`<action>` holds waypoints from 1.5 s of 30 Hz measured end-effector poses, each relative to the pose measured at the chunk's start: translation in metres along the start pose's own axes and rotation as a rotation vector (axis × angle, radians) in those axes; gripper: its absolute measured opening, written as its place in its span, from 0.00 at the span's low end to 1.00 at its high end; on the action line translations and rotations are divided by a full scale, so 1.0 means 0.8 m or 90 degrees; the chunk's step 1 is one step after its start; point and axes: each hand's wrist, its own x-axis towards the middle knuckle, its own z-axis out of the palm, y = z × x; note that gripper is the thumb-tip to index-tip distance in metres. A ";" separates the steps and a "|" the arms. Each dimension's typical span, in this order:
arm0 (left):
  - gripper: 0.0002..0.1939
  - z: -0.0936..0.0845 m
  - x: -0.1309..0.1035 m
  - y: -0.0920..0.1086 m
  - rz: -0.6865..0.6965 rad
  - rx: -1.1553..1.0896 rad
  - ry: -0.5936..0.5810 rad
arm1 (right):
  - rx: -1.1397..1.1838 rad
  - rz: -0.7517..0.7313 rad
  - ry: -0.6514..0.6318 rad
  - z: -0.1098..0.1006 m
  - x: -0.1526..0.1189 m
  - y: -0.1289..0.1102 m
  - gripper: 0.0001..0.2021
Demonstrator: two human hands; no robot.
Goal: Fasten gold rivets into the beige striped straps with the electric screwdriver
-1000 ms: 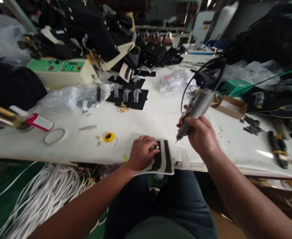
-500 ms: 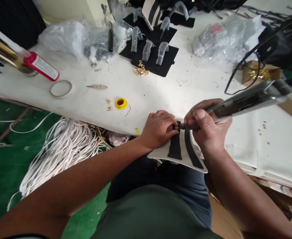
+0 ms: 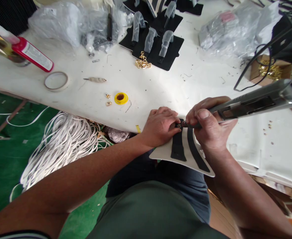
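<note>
My right hand (image 3: 212, 122) is wrapped round a grey electric screwdriver (image 3: 254, 102), tilted with its tip down to the left. Its tip meets or nearly meets a small metal fitting (image 3: 179, 125) on a black strap. The strap lies at the top of a cream panel with black stripes (image 3: 185, 146), which overhangs the table's front edge. My left hand (image 3: 162, 126) pinches the panel beside that fitting, thumb below and fingers above. Part of the panel's upper end is hidden under my fingers.
Gold fittings (image 3: 143, 63) lie before black panels (image 3: 171, 58) with wrapped straps. A yellow ring-shaped holder (image 3: 121, 98), a tape roll (image 3: 56, 81), a pointed tool (image 3: 96, 79) and a red bottle (image 3: 34, 54) are to the left. A cardboard box (image 3: 272, 68) holds gold pieces. White cords (image 3: 58, 149) hang below the edge.
The screwdriver's tip has shifted from just right of the fitting onto or against it. Both hands keep their grips. The whole view has also shifted slightly.
</note>
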 end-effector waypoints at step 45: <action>0.12 0.000 0.000 -0.002 -0.008 -0.017 -0.008 | 0.133 -0.067 -0.017 0.014 0.013 0.023 0.19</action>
